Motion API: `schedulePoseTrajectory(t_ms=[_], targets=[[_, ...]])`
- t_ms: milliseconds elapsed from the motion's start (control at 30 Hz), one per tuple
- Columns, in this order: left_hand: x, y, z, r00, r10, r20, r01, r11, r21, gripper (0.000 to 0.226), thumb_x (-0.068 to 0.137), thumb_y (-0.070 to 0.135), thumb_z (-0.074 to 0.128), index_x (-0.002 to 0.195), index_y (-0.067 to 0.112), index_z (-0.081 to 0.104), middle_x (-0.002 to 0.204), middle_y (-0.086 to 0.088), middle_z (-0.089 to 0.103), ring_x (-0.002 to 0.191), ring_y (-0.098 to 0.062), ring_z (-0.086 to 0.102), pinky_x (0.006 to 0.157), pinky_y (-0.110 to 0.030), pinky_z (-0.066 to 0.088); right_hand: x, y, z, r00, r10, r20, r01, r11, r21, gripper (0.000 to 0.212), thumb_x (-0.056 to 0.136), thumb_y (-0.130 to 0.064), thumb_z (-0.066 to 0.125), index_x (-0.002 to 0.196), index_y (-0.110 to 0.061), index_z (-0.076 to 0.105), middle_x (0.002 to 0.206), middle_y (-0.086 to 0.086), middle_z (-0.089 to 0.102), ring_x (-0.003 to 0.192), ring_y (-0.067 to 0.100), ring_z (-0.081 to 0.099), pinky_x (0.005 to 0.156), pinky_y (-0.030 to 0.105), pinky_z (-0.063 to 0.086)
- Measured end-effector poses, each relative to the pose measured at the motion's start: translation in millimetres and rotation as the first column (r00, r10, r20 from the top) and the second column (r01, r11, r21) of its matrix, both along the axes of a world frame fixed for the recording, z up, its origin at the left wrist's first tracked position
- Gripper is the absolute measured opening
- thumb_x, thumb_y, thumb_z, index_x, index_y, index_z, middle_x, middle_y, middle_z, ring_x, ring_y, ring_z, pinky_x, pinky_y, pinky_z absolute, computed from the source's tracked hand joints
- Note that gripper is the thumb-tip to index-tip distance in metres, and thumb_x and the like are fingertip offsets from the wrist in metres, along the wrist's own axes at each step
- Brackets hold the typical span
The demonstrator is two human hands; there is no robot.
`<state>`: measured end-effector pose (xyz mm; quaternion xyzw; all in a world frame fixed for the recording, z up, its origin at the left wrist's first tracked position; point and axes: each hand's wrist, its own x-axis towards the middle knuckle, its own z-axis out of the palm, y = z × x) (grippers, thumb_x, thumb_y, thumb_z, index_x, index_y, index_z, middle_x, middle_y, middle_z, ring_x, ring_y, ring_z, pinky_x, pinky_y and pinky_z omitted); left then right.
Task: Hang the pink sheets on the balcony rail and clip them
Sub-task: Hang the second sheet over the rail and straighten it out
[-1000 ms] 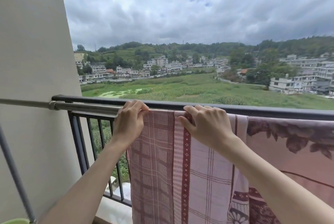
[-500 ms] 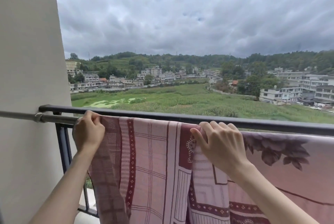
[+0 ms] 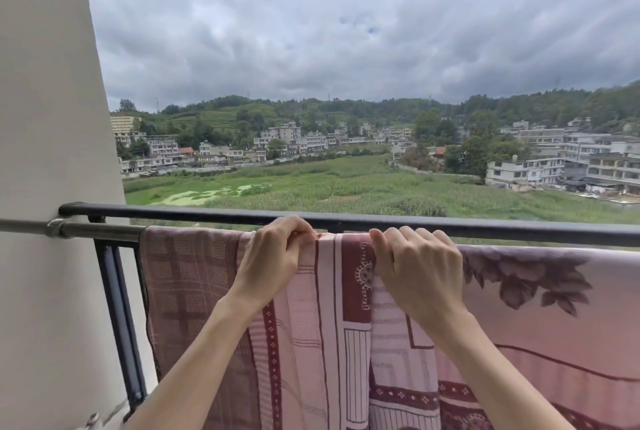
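A pink checked sheet (image 3: 194,277) with dark red bands hangs over a metal pole (image 3: 104,231) just inside the black balcony rail (image 3: 502,225). To its right hangs a second pink sheet (image 3: 540,318) with a dark flower print. My left hand (image 3: 273,258) pinches the checked sheet's top edge at the pole. My right hand (image 3: 415,270) grips the top edge a little to the right, where the two sheets meet. No clip is in view.
A pale wall (image 3: 45,187) closes the left side, and the pole runs into it. Black vertical rail bars (image 3: 119,318) stand below the rail at left. Beyond the rail lie a green field and distant buildings.
The checked sheet's left part now lies spread along the pole. My left hand has moved right from the sheet's left edge to near my right hand.
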<state>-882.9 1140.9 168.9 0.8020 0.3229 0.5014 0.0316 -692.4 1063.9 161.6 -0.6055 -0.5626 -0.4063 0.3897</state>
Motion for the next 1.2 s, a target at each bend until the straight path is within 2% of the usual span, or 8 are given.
schedulePoseTrajectory(t_ms=[200,333,433,600,700,867,1067,1200], targets=[[-32,19,-4,0.996,0.081,0.032,-0.081,0.997,0.017,0.012,0.09,0.015,0.052,0.091,0.027,0.057,0.088,0.016,0.06,0.082,0.007,0.057,0.073,-0.009,0.041,25,-13,-2,1.0,-0.014,0.018,0.014,1.0,0.002,0.049,0.095,-0.037,0.03,0.055,-0.018,0.051,0.05,-0.003,0.056,0.046,0.021,0.052,0.054,0.028,0.037],[-86,22,-2,0.957,0.288,0.033,-0.286,0.957,-0.053,0.023,0.096,0.02,0.039,0.101,0.013,0.06,0.099,-0.007,0.066,0.092,-0.022,0.06,0.078,-0.03,0.042,16,-29,-2,1.0,-0.011,0.003,0.011,1.0,0.012,0.049,0.095,-0.037,0.03,0.056,-0.017,0.052,0.05,-0.003,0.055,0.046,0.021,0.052,0.054,0.028,0.037],[-176,14,10,0.907,0.422,0.007,-0.416,0.897,-0.147,0.028,0.097,0.019,0.036,0.101,0.008,0.061,0.099,-0.015,0.066,0.095,-0.032,0.059,0.078,-0.036,0.042,-67,-38,1,1.0,-0.004,0.022,0.004,0.999,0.033,0.049,0.094,-0.037,0.032,0.054,-0.016,0.051,0.049,-0.003,0.054,0.045,0.021,0.051,0.053,0.027,0.036],[-135,-16,7,0.922,0.317,-0.22,-0.308,0.948,0.077,0.048,0.093,0.054,0.028,0.106,0.022,0.062,0.11,0.006,0.065,0.108,-0.014,0.056,0.111,-0.047,0.021,-88,-20,12,0.999,-0.039,-0.011,0.039,0.997,0.07,0.047,0.093,-0.035,0.037,0.05,-0.018,0.045,0.046,-0.002,0.052,0.043,0.021,0.049,0.053,0.029,0.039],[-105,-44,6,0.96,0.168,-0.225,-0.138,0.98,0.139,0.055,0.087,0.06,0.032,0.115,0.022,0.059,0.111,0.01,0.064,0.105,-0.006,0.054,0.109,-0.041,0.021,-91,-32,14,0.999,-0.03,-0.015,0.031,0.997,0.077,0.047,0.093,-0.035,0.038,0.049,-0.018,0.044,0.046,-0.003,0.051,0.043,0.021,0.048,0.053,0.03,0.039],[-107,-59,13,0.997,0.072,0.023,-0.074,0.989,0.124,0.031,0.083,0.037,0.053,0.102,0.019,0.068,0.097,0.011,0.069,0.092,-0.009,0.06,0.092,-0.026,0.027,-96,-52,21,1.0,-0.026,0.009,0.025,0.995,0.096,0.05,0.096,-0.033,0.031,0.051,-0.017,0.046,0.046,-0.003,0.05,0.042,0.021,0.049,0.051,0.027,0.034],[-120,-80,15,0.979,0.153,0.132,-0.161,0.985,0.054,0.018,0.083,0.02,0.063,0.096,0.009,0.07,0.088,-0.001,0.071,0.082,-0.012,0.059,0.089,-0.033,0.038,-97,-90,24,0.999,0.025,-0.031,-0.02,0.99,0.139,0.049,0.096,-0.03,0.031,0.051,-0.016,0.047,0.043,-0.004,0.048,0.039,0.019,0.047,0.048,0.026,0.036],[-163,-86,20,0.914,0.368,0.172,-0.37,0.929,-0.023,0.023,0.087,0.014,0.059,0.101,-0.003,0.066,0.1,-0.019,0.069,0.079,-0.02,0.06,0.074,-0.012,0.044,-93,-111,29,0.996,0.007,-0.084,0.006,0.99,0.143,0.047,0.093,-0.03,0.037,0.049,-0.017,0.044,0.041,-0.003,0.048,0.038,0.019,0.045,0.049,0.027,0.039]])
